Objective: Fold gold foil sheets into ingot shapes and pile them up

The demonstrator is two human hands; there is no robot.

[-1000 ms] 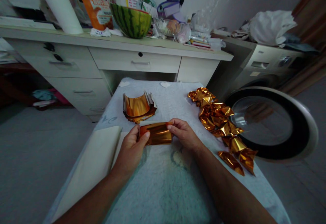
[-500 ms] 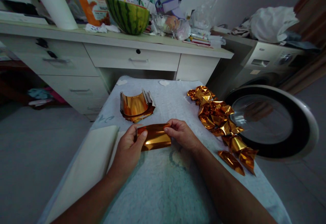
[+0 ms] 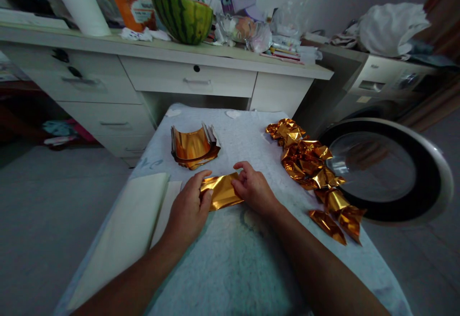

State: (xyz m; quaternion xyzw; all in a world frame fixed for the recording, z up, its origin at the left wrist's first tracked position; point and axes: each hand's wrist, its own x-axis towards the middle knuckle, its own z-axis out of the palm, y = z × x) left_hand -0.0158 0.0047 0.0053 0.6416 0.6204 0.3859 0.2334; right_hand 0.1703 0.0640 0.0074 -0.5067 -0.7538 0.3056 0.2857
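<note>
A folded sheet of gold foil paper (image 3: 223, 192) lies between my two hands, close to the cloth. My left hand (image 3: 190, 206) grips its left end, thumb on the near face and fingers along the far edge. At the right end my right hand (image 3: 254, 189) has its thumb pressed on the foil, the index finger raised above the far edge and the other fingers curled. Just beyond them stands a curved stack of gold foil sheets (image 3: 192, 146) with silvery edges. Crumpled and folded gold foil pieces (image 3: 305, 160) lie in a row on the right.
A pale blue cloth (image 3: 230, 258) covers the table. White folded paper (image 3: 122, 239) lies along its left side. Behind is a counter with drawers (image 3: 187, 79), bearing half a watermelon (image 3: 183, 19). The open round washing machine door (image 3: 427, 177) juts in at the right.
The foil now lies flatter and looks brighter. My left hand has shifted slightly right, and my right index finger has lifted off the foil's far edge.
</note>
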